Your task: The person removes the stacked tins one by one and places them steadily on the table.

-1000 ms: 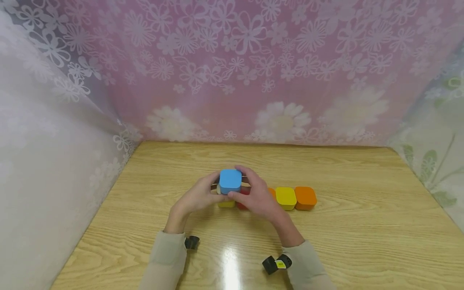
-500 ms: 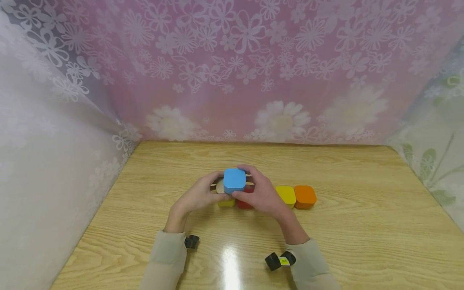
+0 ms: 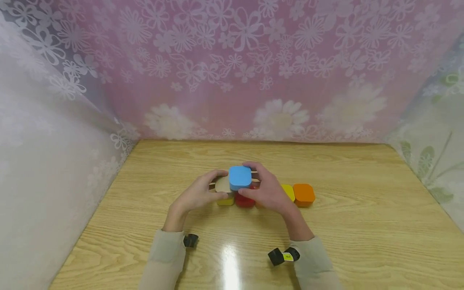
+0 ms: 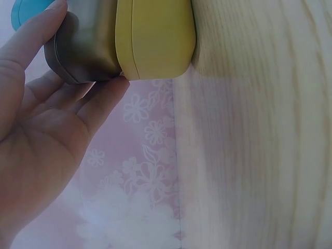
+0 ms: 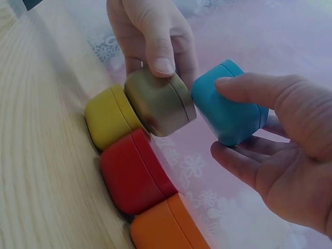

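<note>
A small rounded gold box (image 5: 158,101) stands on the leftmost yellow box (image 5: 111,116), and my left hand (image 3: 197,193) pinches it between thumb and fingers. My right hand (image 3: 270,191) holds a blue box (image 3: 240,176) up, thumb on the near side and fingers on the far side. In the right wrist view the blue box is tilted, its edge close to the gold one; whether they touch I cannot tell. Below it on the table sits a red box (image 5: 137,171), beside the yellow one. In the head view the blue box partly covers the gold box.
An orange box (image 5: 166,228) follows the red one in the row, mostly behind my right hand in the head view. Farther right come another yellow box (image 3: 288,192) and another orange box (image 3: 303,195). Flowered cloth (image 3: 217,80) hangs behind the wooden table (image 3: 362,225).
My right hand has carried the blue box rightward, off the gold box, so more of the gold top shows. The left hand has stayed nearly in place at the gold box.
</note>
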`<state>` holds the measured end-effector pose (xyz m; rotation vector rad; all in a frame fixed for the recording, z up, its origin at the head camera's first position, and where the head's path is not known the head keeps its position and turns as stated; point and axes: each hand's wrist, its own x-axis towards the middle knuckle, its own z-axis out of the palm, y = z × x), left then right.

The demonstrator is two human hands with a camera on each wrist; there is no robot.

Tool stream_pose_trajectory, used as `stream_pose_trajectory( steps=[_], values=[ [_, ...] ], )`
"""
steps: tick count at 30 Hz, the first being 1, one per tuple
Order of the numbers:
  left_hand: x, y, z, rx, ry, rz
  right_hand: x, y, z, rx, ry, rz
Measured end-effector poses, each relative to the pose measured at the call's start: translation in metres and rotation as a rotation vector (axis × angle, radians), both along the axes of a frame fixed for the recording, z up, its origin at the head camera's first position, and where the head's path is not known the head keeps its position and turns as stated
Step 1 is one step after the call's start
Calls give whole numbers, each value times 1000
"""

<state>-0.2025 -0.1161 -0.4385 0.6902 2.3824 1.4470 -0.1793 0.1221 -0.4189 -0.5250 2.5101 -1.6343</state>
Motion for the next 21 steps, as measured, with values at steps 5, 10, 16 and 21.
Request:
stream_pose_trajectory(
  steps=[5,10,16,21],
  values=[
    [0,1,1,-12,5,4,-1,6,1,-16,9,6],
    [-1,0,1,-13,6,-1,-3,14,1,-26,20,11],
    [-2,0,-2,-29,17,-6,-4,23,0,-38,18,10],
    [-3,0,-3,-33,11,-2,-4,31,1,-19,-6,-16]
  ],
)
